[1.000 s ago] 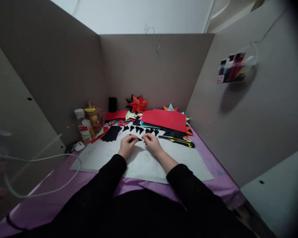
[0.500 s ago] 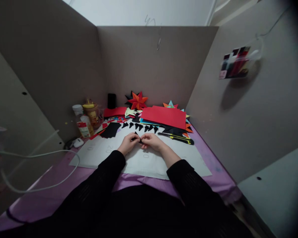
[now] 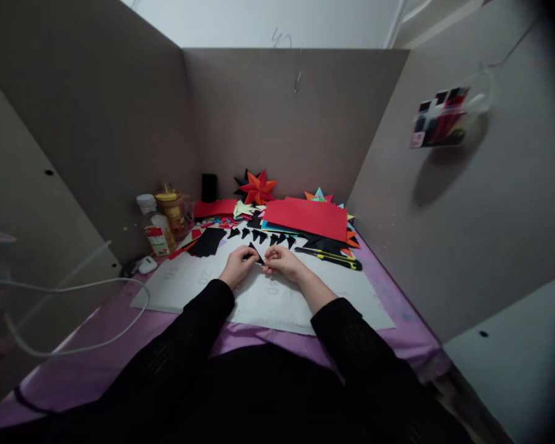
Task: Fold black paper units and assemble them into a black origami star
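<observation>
As my left hand [image 3: 239, 264] pinched a small black paper piece [image 3: 258, 253] between thumb and fingers, the folded sliver stood out as a dark, narrow point, slanting towards my right hand [image 3: 282, 262]. That one had its fingers bent and its thumb drawn in close by the piece's lower end; whether they gripped the paper, I could not tell. Both hands were over a smooth white sheet [image 3: 254, 311] with pencilled numbers, spread on the bench's wrinkled purple cloth [image 3: 393, 308] and reaching almost to the near edge.

Beyond my fingers, towards the far edge, small pointed black folds [image 3: 259, 236] sat in an uneven row. Flat, matt black rectangles [image 3: 208, 242] overlapped left of it. Nearer the far right corner, stiff red sheets [image 3: 308, 219] lay stacked over other colours, with a slim black-and-yellow cutter [image 3: 335, 258] in front, pointing in from the right edge. Against the far edge stood a red-and-orange star [image 3: 258, 187] with crisp folded spikes, and by the left edge a clear bottle [image 3: 161, 239] with a white cap.
</observation>
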The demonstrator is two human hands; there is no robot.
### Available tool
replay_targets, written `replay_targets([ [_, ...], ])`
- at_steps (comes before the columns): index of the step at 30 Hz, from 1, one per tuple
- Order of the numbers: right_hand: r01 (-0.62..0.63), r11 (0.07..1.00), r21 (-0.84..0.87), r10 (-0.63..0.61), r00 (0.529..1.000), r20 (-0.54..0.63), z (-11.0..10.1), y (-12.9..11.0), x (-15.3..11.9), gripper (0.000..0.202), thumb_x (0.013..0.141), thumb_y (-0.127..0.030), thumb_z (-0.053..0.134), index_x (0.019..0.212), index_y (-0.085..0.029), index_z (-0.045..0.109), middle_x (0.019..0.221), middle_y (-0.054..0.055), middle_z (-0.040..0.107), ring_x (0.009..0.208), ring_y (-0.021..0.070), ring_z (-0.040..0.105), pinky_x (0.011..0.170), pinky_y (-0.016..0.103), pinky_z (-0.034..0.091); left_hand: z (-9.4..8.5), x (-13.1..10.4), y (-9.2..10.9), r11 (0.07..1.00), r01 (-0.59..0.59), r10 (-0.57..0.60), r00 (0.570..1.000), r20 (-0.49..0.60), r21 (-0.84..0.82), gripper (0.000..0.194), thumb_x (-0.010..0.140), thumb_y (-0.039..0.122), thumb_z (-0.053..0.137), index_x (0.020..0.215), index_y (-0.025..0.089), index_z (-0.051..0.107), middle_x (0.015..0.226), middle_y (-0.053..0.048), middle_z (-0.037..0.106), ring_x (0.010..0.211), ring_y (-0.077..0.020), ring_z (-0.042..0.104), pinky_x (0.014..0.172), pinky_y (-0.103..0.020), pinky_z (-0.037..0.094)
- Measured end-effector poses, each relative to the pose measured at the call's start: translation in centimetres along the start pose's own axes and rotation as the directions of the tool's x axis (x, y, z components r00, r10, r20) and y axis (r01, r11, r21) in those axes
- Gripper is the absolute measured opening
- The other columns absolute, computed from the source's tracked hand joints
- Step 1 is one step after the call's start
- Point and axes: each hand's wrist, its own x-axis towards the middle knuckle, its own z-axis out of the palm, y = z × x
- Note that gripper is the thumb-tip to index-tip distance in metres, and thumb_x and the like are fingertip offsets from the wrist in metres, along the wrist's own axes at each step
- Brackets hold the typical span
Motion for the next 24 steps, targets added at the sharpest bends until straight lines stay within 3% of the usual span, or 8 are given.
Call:
replay_targets([
  [8, 0.103, 0.948, -0.301, -0.158, 0.974, -0.164, 1.5, -0.3, -0.1, 0.018, 0.068, -0.033, 0.061, 0.071, -0.016, 0.056, 0.048, -0.003, 0.055, 0.037, 0.0079, 0.047, 0.037, 0.018, 0.036, -0.1, 0.0, 0.1, 0.999, 0.039, -0.040, 0.991, -0.126, -0.011, 0.010, 0.072, 0.024, 0.059, 0.072, 0.016, 0.066, 0.074, -0.003, 0.063, 0.072, -0.0148, 0.057, 0.070, -0.027, 0.042],
  [15, 0.137, 0.937, -0.322, -0.216, 0.951, -0.223, 1.8, 0.0, 0.0, 0.018, 0.068, -0.033, 0.058, 0.070, -0.016, 0.058, 0.050, -0.003, 0.055, 0.040, 0.0081, 0.046, 0.038, 0.018, 0.035, -0.1, 0.0, 0.9, 0.967, 0.216, -0.234, 0.964, -0.130, -0.136, 0.018, 0.069, 0.031, 0.062, 0.073, 0.015, 0.067, 0.073, -0.004, 0.066, 0.070, -0.0159, 0.059, 0.068, -0.027, 0.044],
  [24, 0.189, 0.923, -0.335, -0.276, 0.933, -0.233, 2.1, -0.3, -0.1, 0.014, 0.068, -0.030, 0.058, 0.069, -0.016, 0.058, 0.052, -0.002, 0.055, 0.045, 0.0096, 0.049, 0.043, 0.020, 0.036, -0.2, 0.0, 1.0, 0.931, 0.280, -0.319, 0.936, -0.148, -0.235, 0.017, 0.065, 0.031, 0.066, 0.070, 0.014, 0.066, 0.068, -0.003, 0.066, 0.065, -0.0149, 0.058, 0.064, -0.027, 0.044],
])
